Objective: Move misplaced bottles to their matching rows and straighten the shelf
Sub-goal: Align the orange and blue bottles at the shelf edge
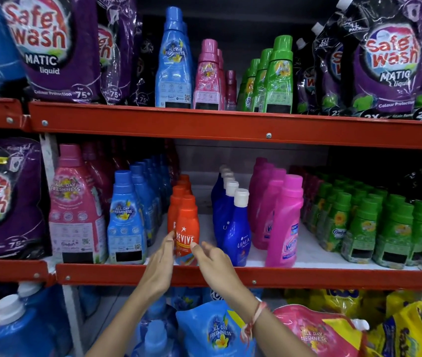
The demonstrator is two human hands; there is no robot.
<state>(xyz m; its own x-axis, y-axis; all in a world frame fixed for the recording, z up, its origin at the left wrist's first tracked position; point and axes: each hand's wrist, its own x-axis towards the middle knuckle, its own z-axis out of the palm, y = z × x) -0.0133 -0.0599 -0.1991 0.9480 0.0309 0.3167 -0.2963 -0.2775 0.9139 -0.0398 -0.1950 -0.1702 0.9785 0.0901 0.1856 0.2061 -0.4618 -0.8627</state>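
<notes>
Both forearms reach up from below: left hand (162,264) flat against one side of the front orange Revive bottle (186,229), right hand (215,262) loosely spread just beside its other side, likely squaring it with the orange row behind, at the middle shelf (230,275) edge.

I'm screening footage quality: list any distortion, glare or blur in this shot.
Head view: wide-angle bending bows the red shelf rail; glare streaks the glossy purple pouches; the frame's corners are soft, while the orange Revive bottle stays fairly sharp.
</notes>
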